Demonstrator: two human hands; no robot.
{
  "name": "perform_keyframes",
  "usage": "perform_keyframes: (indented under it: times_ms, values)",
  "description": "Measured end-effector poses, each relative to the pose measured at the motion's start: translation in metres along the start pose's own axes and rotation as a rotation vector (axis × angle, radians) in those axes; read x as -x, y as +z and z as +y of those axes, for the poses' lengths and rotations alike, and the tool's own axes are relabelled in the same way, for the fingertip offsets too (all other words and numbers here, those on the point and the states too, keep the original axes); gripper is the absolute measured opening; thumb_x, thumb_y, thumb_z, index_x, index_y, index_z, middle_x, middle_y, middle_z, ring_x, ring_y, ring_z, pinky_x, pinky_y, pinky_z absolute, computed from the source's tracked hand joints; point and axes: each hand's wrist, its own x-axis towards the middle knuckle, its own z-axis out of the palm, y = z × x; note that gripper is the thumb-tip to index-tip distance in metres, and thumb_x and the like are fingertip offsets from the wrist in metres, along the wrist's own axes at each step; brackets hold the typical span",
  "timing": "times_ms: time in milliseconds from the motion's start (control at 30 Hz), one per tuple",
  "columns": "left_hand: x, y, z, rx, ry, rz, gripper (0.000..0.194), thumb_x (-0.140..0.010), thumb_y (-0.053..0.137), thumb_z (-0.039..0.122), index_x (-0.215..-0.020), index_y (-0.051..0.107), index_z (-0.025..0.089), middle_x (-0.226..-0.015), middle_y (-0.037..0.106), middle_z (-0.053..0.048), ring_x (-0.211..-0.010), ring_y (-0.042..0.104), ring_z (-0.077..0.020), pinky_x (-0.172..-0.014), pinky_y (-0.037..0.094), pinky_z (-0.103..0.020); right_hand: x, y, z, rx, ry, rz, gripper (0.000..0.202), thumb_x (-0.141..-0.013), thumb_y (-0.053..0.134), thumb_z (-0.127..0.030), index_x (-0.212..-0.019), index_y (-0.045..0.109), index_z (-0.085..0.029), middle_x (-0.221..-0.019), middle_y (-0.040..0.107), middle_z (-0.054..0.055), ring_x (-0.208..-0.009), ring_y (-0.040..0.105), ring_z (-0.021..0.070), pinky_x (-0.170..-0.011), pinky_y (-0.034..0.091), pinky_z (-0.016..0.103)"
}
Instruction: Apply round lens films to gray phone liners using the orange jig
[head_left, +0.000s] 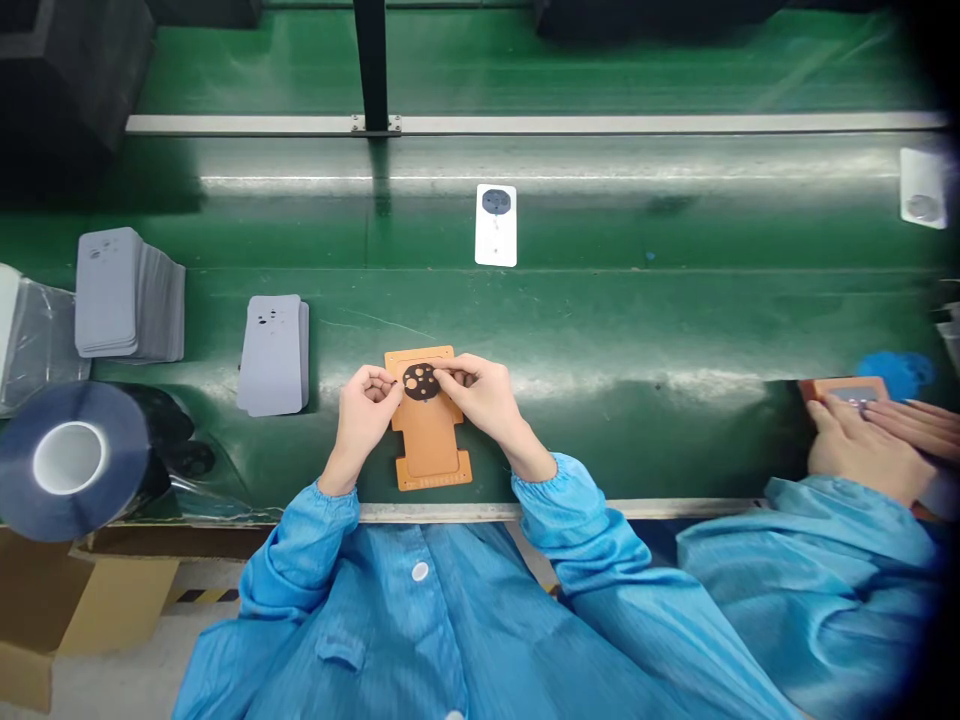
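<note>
An orange fixture plate (431,440) lies on the green bench in front of me. On its upper part is a thin black round piece (421,383) with several round holes. My left hand (367,405) is closed in a pinch at the left edge of that piece; a small dark spot shows at its fingertips, too small to name. My right hand (480,395) has its thumb and forefinger together on the right edge of the black round piece, over the plate's right side.
To the left stand a small stack of grey phone-shaped sheets (271,360), a taller stack (109,290) and a roll of film (124,460). A white phone-shaped panel (496,240) lies beyond the plate. At right, a co-worker's hands (870,450) work on another orange fixture.
</note>
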Motion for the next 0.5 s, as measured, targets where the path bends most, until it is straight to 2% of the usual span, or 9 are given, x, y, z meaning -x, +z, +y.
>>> perform_keyframes:
  times_ms: [500]
  values:
    - [0.0019,0.0029,-0.0006,-0.071,0.042,0.031,0.021,-0.076,0.078,0.028,-0.084,0.061,0.02,-0.074,0.061,0.003,-0.061,0.055,-0.0099,-0.059,0.045,-0.022,0.0043,0.0017,0.0017,0.03,-0.068,0.025,0.022,-0.092,0.066,-0.028,-0.104,0.084,-0.025,-0.077,0.066,0.002,-0.064,0.054,0.0155,-0.068,0.05,0.032]
